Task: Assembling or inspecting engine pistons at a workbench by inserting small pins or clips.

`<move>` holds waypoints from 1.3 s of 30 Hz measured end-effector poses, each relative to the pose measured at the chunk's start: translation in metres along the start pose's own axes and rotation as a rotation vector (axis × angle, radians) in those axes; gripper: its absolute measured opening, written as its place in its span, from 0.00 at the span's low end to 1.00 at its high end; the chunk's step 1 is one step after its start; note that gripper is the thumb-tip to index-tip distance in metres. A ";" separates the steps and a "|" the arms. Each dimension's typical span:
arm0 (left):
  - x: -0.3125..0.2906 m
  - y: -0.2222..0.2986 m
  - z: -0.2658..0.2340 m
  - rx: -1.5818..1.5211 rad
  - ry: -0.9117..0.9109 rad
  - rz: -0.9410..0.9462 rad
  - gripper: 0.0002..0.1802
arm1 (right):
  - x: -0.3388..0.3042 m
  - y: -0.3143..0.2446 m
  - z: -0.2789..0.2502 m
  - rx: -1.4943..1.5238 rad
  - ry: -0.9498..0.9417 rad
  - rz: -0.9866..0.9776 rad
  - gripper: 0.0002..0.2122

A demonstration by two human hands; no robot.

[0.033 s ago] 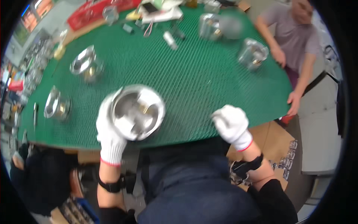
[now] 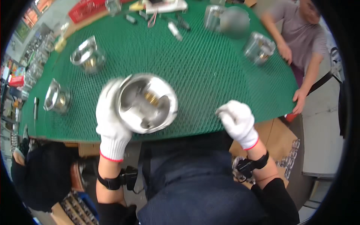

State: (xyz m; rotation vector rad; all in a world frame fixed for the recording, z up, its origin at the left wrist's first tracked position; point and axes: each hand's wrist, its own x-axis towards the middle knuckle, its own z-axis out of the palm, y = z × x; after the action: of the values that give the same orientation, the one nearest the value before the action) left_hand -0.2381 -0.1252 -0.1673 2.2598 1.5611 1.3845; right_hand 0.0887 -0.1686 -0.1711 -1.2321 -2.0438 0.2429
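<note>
My gloved left hand (image 2: 112,112) grips a shiny metal piston (image 2: 133,118) by its left side, near the table's front edge. The piston's hollow underside is turned up toward me, with a brass-coloured bushing inside. To the right, my gloved right hand (image 2: 238,120) is curled closed, apart from the piston; whatever its fingers may hold is hidden. Two more pistons, one nearer (image 2: 58,99) and one farther (image 2: 88,58), lie on the left part of the table. Another piston (image 2: 258,48) stands at the far right, beside a blurred round patch covering part of one behind it.
The green ribbed mat (image 2: 187,82) covers the table. A white tube (image 2: 174,30) and small tools lie at the back, near a red crate (image 2: 88,10). A co-worker (image 2: 300,41) rests both hands at the right edge; another person (image 2: 45,176) is at lower left.
My left hand and the piston have moved slightly right and up in the picture, and the piston's inside shows more sharply. My right hand, still curled, has shifted slightly. The whole view has shifted slightly.
</note>
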 end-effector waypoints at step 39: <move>-0.053 0.051 0.020 -0.752 0.189 -0.708 0.45 | 0.001 -0.021 -0.011 0.906 -0.549 0.712 0.10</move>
State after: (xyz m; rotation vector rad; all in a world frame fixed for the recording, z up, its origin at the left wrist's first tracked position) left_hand -0.1921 -0.1832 -0.1865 1.0421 1.3383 1.5858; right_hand 0.0818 -0.1807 -0.1521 -1.2751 -1.4417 1.7744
